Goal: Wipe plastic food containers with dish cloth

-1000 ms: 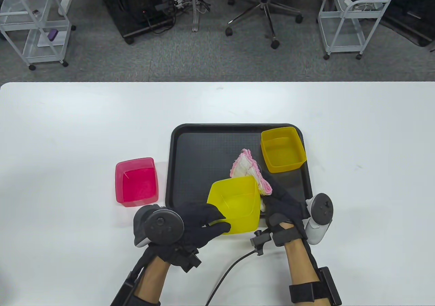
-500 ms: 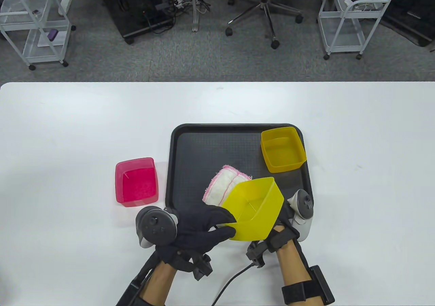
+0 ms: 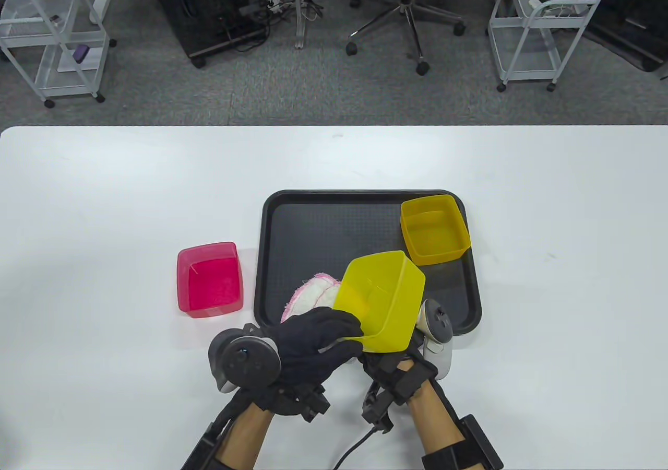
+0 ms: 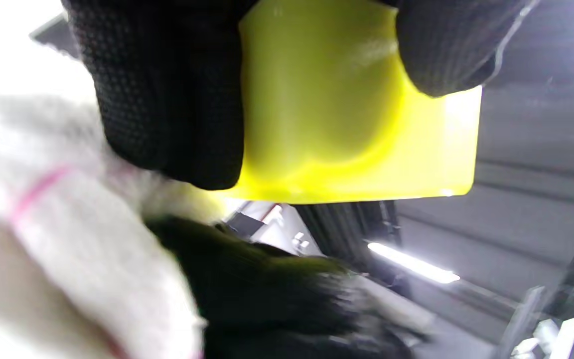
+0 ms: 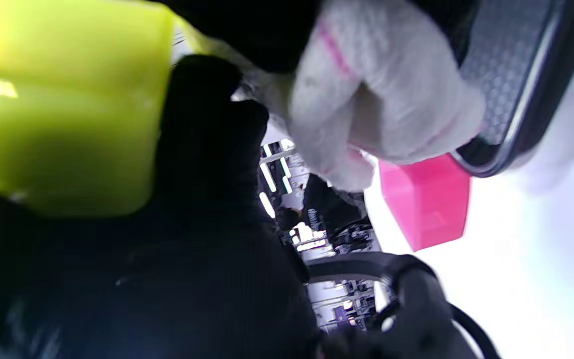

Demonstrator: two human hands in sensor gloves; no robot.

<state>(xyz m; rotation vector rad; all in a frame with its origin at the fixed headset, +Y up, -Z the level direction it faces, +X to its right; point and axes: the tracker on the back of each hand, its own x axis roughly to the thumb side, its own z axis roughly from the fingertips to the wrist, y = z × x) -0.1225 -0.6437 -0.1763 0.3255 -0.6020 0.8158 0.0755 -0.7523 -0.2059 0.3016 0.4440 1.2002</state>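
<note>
My left hand point(image 3: 355, 340) grips the near rim of a bright yellow container point(image 3: 381, 297) and holds it tilted above the front of the black tray point(image 3: 365, 194). In the left wrist view my fingers point(image 4: 167, 99) pinch that yellow wall point(image 4: 342, 124). My right hand point(image 3: 399, 368) is mostly hidden beneath the container. It holds the white dish cloth with pink edging point(image 3: 310, 297) against the container's underside. The cloth point(image 5: 381, 99) shows bunched in the right wrist view, next to the yellow container point(image 5: 58, 99).
A second, darker yellow container point(image 3: 436, 230) stands upright in the tray's far right corner. A pink container point(image 3: 210, 279) stands on the white table left of the tray; it also shows in the right wrist view point(image 5: 426, 199). Office carts and a chair stand beyond the table.
The yellow container has been lifted and tipped up. My right hand has swept the cloth from the container's right side to under it and out to its left.
</note>
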